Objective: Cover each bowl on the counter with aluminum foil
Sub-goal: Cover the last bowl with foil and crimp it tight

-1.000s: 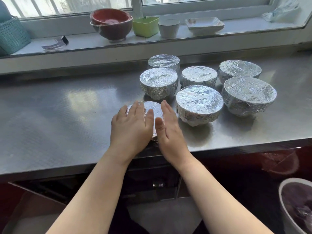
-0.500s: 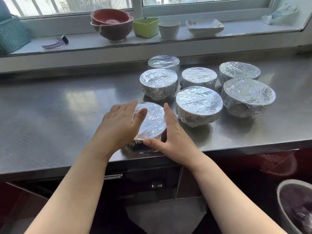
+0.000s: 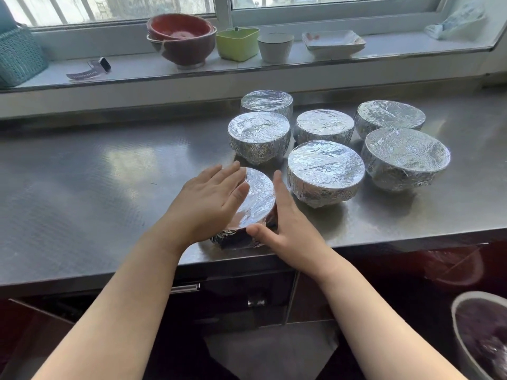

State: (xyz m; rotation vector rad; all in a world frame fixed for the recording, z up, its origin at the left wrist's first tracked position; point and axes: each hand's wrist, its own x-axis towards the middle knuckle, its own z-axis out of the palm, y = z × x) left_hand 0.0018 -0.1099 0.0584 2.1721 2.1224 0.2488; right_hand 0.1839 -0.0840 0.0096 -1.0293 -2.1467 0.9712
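Observation:
A small foil-covered bowl [image 3: 258,204] stands near the front edge of the steel counter [image 3: 96,187]. My left hand [image 3: 211,198] lies flat over its left side with straight fingers pressing the foil. My right hand [image 3: 285,223] presses against its right side, fingers straight and thumb along the front rim. Behind and to the right stand several more bowls wrapped in foil, among them a large one [image 3: 325,171] right next to my right hand and another [image 3: 404,157] further right.
On the window sill [image 3: 274,64] sit stacked red bowls [image 3: 181,37], a green container [image 3: 238,43], a white cup [image 3: 275,47], a white dish [image 3: 333,42], a teal basket [image 3: 19,56]. A grey bin [image 3: 480,335] stands below right.
Both hands slid from the top of the small bowl outward to its sides, uncovering most of the foil top. My left hand moved left, my right hand's thumb came round the front.

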